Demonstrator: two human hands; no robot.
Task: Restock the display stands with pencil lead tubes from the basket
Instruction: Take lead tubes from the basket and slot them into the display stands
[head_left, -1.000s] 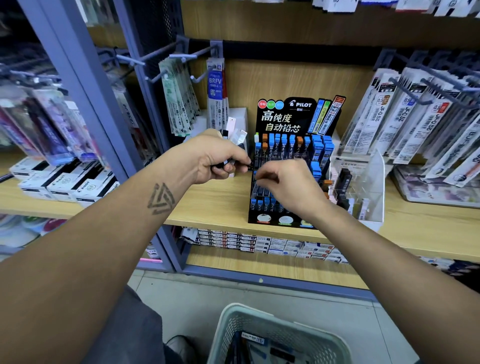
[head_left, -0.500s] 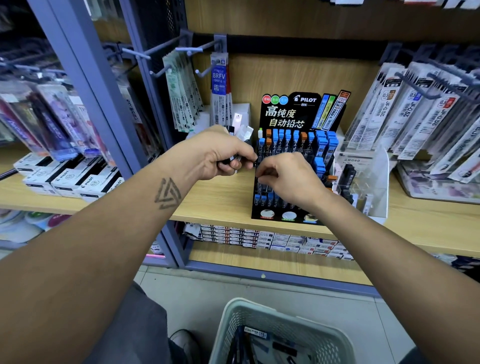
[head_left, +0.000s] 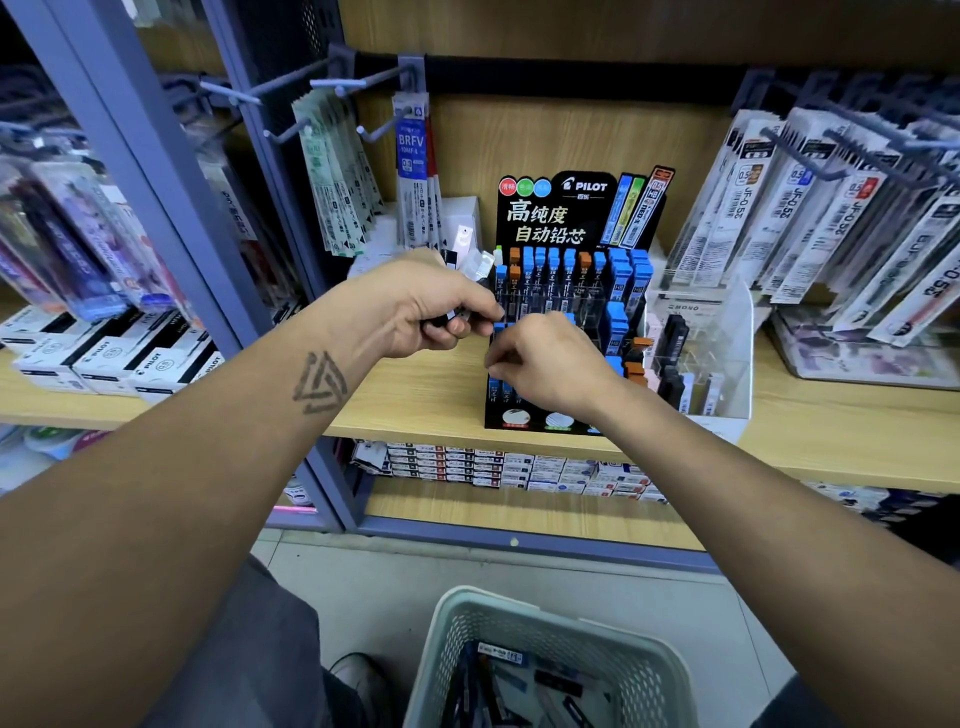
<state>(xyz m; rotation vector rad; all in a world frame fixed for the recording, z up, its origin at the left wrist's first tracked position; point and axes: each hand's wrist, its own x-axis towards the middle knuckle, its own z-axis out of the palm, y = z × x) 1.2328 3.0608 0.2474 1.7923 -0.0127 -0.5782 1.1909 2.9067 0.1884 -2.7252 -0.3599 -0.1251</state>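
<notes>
Gripping a clutch of lead tubes (head_left: 457, 318), the left hand (head_left: 421, 306) is held beside the display stand (head_left: 571, 312); one tube looks pinched by the right hand (head_left: 545, 364) over a slot. Light, slick, rigid plastic, best taken mid-barrel. More stock sits in the basket (head_left: 540, 670) below.

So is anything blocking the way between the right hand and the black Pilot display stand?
Nothing visible does. The right hand is already at the front of the Pilot stand, fingers curled at its left slots; the left hand holds tubes beside it.

Bare wooden shelf (head_left: 415, 400) lies left of the Pilot lead display stand (head_left: 571, 291); the clear acrylic stand (head_left: 727, 332) crowds its right side.
</notes>
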